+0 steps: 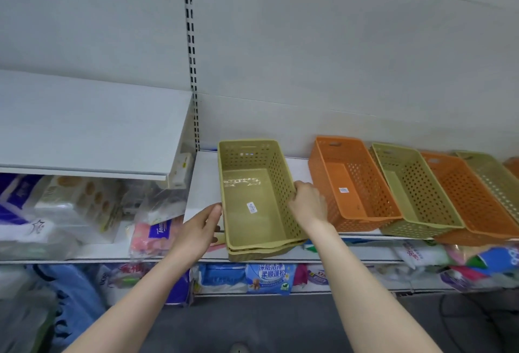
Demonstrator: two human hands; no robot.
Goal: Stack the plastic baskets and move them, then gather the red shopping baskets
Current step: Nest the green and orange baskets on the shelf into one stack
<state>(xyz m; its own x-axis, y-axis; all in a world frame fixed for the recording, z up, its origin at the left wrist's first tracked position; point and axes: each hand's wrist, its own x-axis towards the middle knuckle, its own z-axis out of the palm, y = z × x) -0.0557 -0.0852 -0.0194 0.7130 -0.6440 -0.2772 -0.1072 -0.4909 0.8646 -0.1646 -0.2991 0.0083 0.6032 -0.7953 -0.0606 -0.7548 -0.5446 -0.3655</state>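
Note:
An olive-green perforated plastic basket (pixel 252 184) sits nested in another green one on the white shelf (pixel 202 184), its front end past the shelf edge. My left hand (pixel 200 229) holds its left rim near the front. My right hand (pixel 307 202) grips its right rim. To the right runs a row of baskets leaning on one another: an orange basket (pixel 351 181), a green basket (pixel 410 192), a second orange basket (pixel 466 198) and another green one (pixel 494 178). No red shopping basket is in view.
A higher white shelf (pixel 84 128) juts out at the left, with tissue packs (pixel 70 206) under it. A slotted upright (pixel 191 44) runs up the back wall. Packaged goods (pixel 269 278) fill the lower shelf. Dark floor lies below.

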